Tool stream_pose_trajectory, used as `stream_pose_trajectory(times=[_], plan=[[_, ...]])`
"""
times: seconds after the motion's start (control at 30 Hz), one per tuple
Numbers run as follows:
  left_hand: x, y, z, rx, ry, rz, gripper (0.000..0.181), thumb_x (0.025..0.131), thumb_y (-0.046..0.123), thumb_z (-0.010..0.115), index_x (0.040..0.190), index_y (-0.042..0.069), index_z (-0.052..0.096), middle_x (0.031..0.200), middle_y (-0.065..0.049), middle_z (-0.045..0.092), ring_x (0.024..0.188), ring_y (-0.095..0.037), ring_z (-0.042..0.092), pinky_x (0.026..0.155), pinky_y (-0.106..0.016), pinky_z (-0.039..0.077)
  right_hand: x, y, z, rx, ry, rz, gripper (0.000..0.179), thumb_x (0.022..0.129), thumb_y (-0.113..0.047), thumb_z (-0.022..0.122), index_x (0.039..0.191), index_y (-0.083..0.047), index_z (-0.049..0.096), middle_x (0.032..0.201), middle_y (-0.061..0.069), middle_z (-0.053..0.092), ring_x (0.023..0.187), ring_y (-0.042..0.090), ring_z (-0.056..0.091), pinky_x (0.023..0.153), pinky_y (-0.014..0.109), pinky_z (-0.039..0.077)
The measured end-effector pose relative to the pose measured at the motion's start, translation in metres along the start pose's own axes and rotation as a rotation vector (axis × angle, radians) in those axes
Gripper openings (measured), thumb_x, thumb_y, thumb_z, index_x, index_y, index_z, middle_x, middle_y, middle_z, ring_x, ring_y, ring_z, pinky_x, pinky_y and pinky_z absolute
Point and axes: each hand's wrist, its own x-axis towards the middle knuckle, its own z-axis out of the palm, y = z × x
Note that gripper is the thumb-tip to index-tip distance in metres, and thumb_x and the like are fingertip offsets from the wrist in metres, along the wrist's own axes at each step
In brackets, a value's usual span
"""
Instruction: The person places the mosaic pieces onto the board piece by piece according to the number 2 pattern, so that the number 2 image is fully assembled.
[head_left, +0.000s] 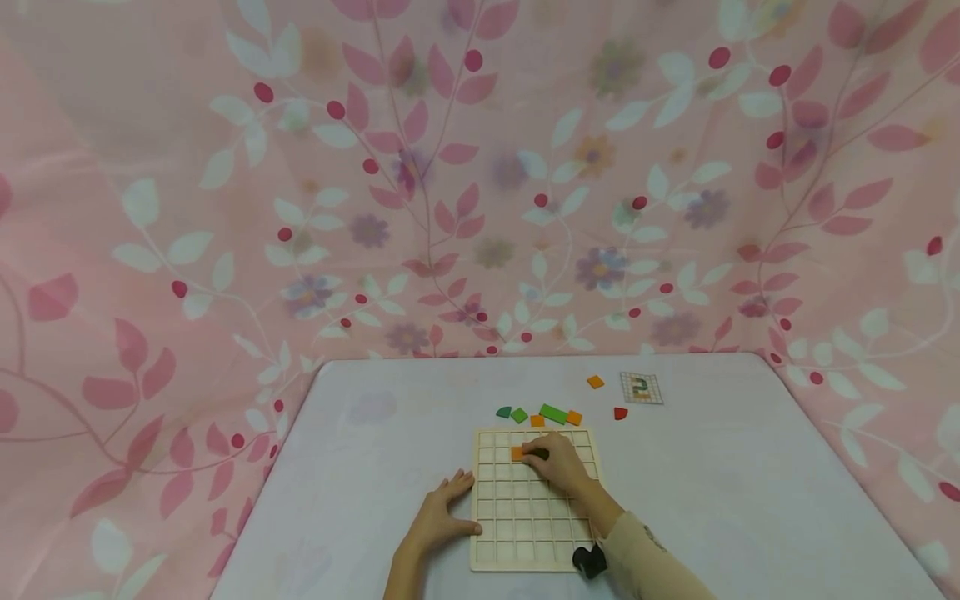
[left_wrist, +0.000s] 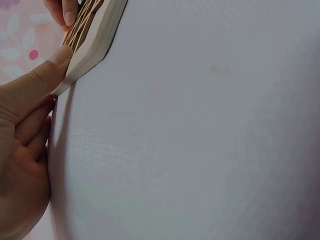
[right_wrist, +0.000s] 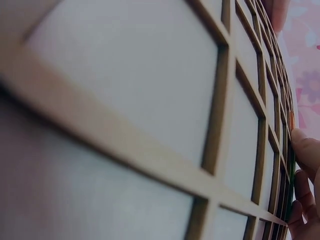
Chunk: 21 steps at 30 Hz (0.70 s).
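A pale wooden grid board (head_left: 495,546) lies on the white table. My left hand (head_left: 441,515) lies along its left side with the fingers spread, and in the left wrist view the thumb (left_wrist: 59,56) rests on the rim. Over the upper rows of the grid, my right hand (head_left: 558,465) pinches a dark green piece (head_left: 542,454) between thumb and curled fingers. Directly left of those fingertips, an orange square (head_left: 517,454) sits in a cell. In the right wrist view a green edge (right_wrist: 291,175) shows by the fingers, which hide most of that piece.
Beyond the board lie a dark green quarter-round (head_left: 504,412), a green square (head_left: 519,415), a green bar (head_left: 553,413) and orange squares (head_left: 573,417). A red quarter-round (head_left: 621,413) and a gridded pattern card (head_left: 641,388) are farther right. A black object (head_left: 590,561) overlaps the board's near right corner.
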Motion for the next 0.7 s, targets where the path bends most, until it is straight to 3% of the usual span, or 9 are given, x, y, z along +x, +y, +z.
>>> stream_pose_trajectory(times=[0.13,0.27,0.37,0.57,0.7], plan=[[0.001,0.001,-0.001,-0.007,-0.002,0.005,0.084,0.058,0.023,0.087,0.13,-0.004,0.052,0.14,-0.025,0.041,0.129,-0.056,0.027,0.105,-0.067,0.02,-0.001,0.0,0.0,-0.049,-0.021,-0.09,0.016,0.08,-0.007,0.072,0.096,-0.004,0.073,0.096,0.007,0.072,0.087,0.024,0.061,0.076,0.037,0.051],[0.001,0.0,-0.001,-0.001,-0.007,0.01,0.085,0.058,0.022,0.087,0.13,-0.005,0.051,0.139,-0.023,0.043,0.131,-0.052,0.028,0.106,-0.065,0.02,-0.002,-0.003,0.001,-0.197,-0.084,-0.197,0.022,0.085,-0.009,0.066,0.106,-0.004,0.071,0.11,0.01,0.068,0.097,0.029,0.058,0.08,0.046,0.048],[0.001,0.0,-0.001,0.006,-0.004,0.008,0.085,0.058,0.023,0.087,0.13,-0.004,0.051,0.139,-0.023,0.044,0.131,-0.051,0.029,0.107,-0.064,0.02,-0.001,-0.009,0.001,-0.263,-0.103,-0.211,0.024,0.087,-0.012,0.064,0.109,-0.006,0.071,0.114,0.009,0.067,0.097,0.029,0.057,0.079,0.046,0.047],[0.002,0.001,-0.002,0.005,-0.002,0.025,0.085,0.058,0.023,0.087,0.13,-0.005,0.051,0.138,-0.022,0.045,0.132,-0.048,0.032,0.107,-0.062,0.021,0.001,-0.012,0.003,-0.29,-0.064,-0.237,0.021,0.084,-0.012,0.068,0.103,-0.006,0.073,0.107,0.007,0.07,0.08,0.021,0.055,0.067,0.034,0.044],[0.002,0.001,-0.001,0.01,0.003,0.033,0.084,0.058,0.023,0.087,0.13,-0.005,0.051,0.138,-0.024,0.044,0.13,-0.052,0.031,0.105,-0.065,0.022,0.003,-0.013,0.005,-0.324,-0.104,-0.249,0.02,0.087,-0.015,0.065,0.104,-0.01,0.073,0.109,0.007,0.069,0.085,0.022,0.056,0.07,0.037,0.047]])
